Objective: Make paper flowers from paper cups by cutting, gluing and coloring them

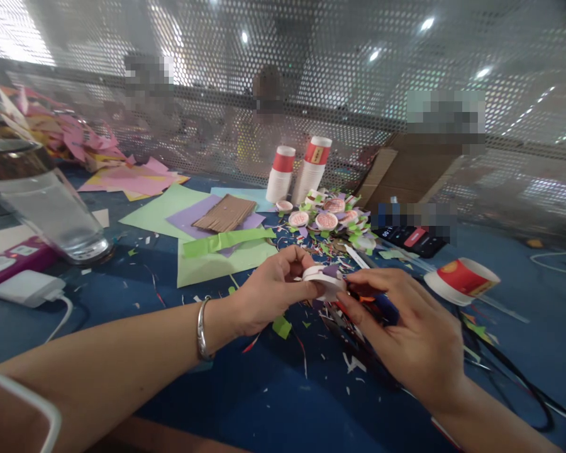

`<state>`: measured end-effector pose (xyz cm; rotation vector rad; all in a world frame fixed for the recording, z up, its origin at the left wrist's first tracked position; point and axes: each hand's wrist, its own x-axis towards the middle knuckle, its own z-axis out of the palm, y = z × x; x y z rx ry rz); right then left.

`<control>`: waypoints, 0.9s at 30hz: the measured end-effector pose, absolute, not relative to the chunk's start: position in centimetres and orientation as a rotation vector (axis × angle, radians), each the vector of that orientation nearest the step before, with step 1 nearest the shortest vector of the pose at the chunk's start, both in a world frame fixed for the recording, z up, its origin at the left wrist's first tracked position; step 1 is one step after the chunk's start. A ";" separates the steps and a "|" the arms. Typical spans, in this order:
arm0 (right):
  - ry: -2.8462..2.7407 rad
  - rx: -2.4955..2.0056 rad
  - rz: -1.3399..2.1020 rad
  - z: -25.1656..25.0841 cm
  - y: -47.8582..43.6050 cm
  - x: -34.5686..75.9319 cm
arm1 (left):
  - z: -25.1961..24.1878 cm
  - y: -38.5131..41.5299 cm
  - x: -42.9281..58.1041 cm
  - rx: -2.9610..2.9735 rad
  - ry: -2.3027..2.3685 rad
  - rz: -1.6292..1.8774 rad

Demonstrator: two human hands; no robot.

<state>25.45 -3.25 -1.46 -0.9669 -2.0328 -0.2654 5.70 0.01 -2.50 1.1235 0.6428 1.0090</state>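
My left hand (268, 289) and my right hand (405, 327) meet over the blue table (264, 402). Together they pinch a small cut-down paper cup piece (324, 277), white with a purple paper bit on it. Fingers of both hands are closed on it. A silver bangle (202, 330) circles my left wrist. Under my right hand lie red and orange scraps and what may be a dark tool, partly hidden.
Two stacks of red-and-white paper cups (302, 167) stand behind a cluster of finished paper flowers (332, 220). Coloured paper sheets (207, 233) lie left of centre. A glass (47, 201), charger (28, 286), tipped cup (462, 280), black cables (509, 371) and a mesh screen (311, 75) surround the work.
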 end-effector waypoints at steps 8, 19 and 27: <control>-2.048 -0.982 -0.195 -1.6 -3.2 25.6 | -2.8 0.2 5.6 1.109 0.608 0.959; -2.099 -0.962 -0.100 -1.7 -3.0 25.8 | -2.4 0.1 5.5 1.019 0.620 0.823; -2.084 -0.978 -0.147 -1.2 -2.9 26.0 | -2.0 0.5 4.9 0.860 0.469 0.716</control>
